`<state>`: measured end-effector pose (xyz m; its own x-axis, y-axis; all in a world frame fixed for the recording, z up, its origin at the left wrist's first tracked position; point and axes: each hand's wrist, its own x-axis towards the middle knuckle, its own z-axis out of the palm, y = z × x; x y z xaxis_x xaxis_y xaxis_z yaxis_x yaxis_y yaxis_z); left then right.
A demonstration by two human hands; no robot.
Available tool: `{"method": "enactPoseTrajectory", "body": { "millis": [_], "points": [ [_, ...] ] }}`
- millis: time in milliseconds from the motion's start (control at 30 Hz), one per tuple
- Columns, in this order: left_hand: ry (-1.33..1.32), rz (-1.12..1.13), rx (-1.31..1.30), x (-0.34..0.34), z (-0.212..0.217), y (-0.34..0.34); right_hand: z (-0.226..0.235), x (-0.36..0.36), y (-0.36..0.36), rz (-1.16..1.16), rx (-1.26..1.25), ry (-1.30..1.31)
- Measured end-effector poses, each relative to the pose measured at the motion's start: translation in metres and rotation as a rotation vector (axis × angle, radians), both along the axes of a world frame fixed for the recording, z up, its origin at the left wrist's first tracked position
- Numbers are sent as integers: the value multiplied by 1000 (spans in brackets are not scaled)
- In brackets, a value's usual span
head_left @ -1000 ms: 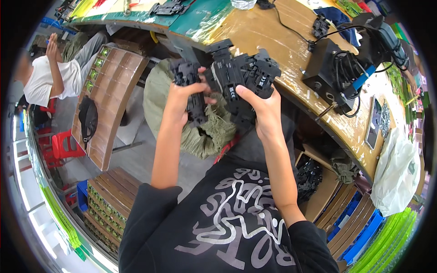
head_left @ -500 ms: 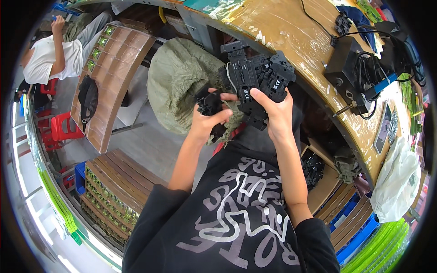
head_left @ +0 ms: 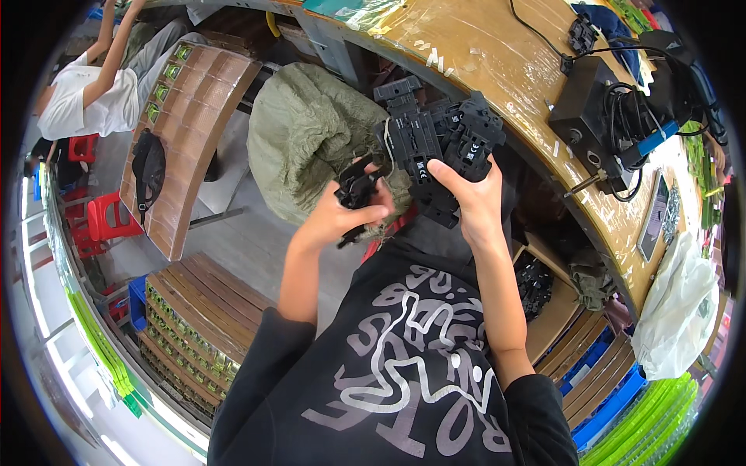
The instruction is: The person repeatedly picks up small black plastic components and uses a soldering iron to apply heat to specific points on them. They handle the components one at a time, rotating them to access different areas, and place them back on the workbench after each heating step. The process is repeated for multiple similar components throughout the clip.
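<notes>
My right hand (head_left: 475, 196) is closed around a bunch of black plastic housings (head_left: 435, 136), its thumb pressed on their near side. Small white marks show on the housings, and a thin pale band or cord runs along their left. To the left, my left hand (head_left: 342, 216) grips a smaller black plastic part (head_left: 359, 186) between thumb and fingers; its exact shape is blurred. Just behind that hand lies a bulging olive-green sack (head_left: 299, 116), its cloth bunched and frayed near the fingers.
A workbench (head_left: 489, 50) curves along the right with a black box (head_left: 583, 116) and coiled cables. A white plastic bag (head_left: 676, 311) hangs at its edge. Below it stands a cardboard box (head_left: 553, 330) of black parts. Left are a compartment tray (head_left: 198, 101), red stools (head_left: 109, 217) and a seated person (head_left: 89, 93).
My left hand has turned and shifted slightly left and down with the black part. The bunch in my right hand has dipped a little. The seated person's arms have risen.
</notes>
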<state>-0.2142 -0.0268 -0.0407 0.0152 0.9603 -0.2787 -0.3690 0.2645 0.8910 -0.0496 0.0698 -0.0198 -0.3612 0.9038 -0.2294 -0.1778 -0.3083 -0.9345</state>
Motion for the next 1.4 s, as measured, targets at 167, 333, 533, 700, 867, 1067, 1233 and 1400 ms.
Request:
{"method": "enactPoseTrajectory", "body": {
  "millis": [167,333,533,700,867,1067,1233,1400],
  "points": [
    [-114,167,118,-30,15,-10,-4,9,2,118,-2,-97],
    [-86,475,196,-73,40,29,-34,31,-9,247,102,-451],
    [-464,566,235,-122,17,73,-24,36,-29,534,8,-327],
    [522,653,51,-144,14,73,-28,49,-43,480,27,-369],
    [1596,375,-244,-130,40,56,32,48,-38,92,92,-339],
    [958,516,213,-67,78,93,62,15,36,-398,335,-126],
    [669,277,354,-6,94,178,52,-22,125,-514,641,-189],
    [663,407,407,1,50,251,46,-47,157,-625,565,-579]
  ]
}}
